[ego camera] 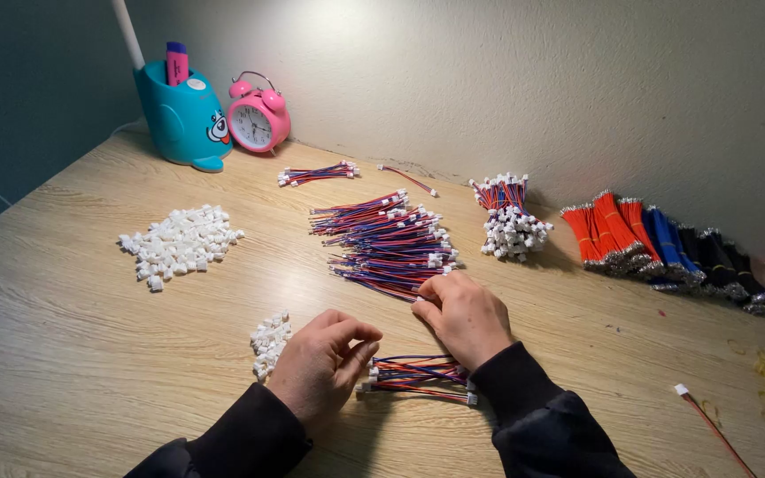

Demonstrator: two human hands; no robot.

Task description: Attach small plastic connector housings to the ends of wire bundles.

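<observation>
Head view, left hand (319, 361): fingers curled narrow near the tabletop's (64, 354) near edge, pinching what seems a white connector at the left end of a small wire bundle (418, 376).
Head view, right hand (464, 316): fingers bent down onto the near end of the big wire pile (390, 243) at mid-tabletop; whether they grip a wire cannot be told.
Risk: pulling one wire could drag its neighbours and tangle the pile; a sleeve could scatter the small connector heap (269, 341) just beside the left hand.
Hidden: the fingertips of both hands, and the bundle's right end under the right sleeve.
Cut off: a red wire (710, 425) at the right near edge.
</observation>
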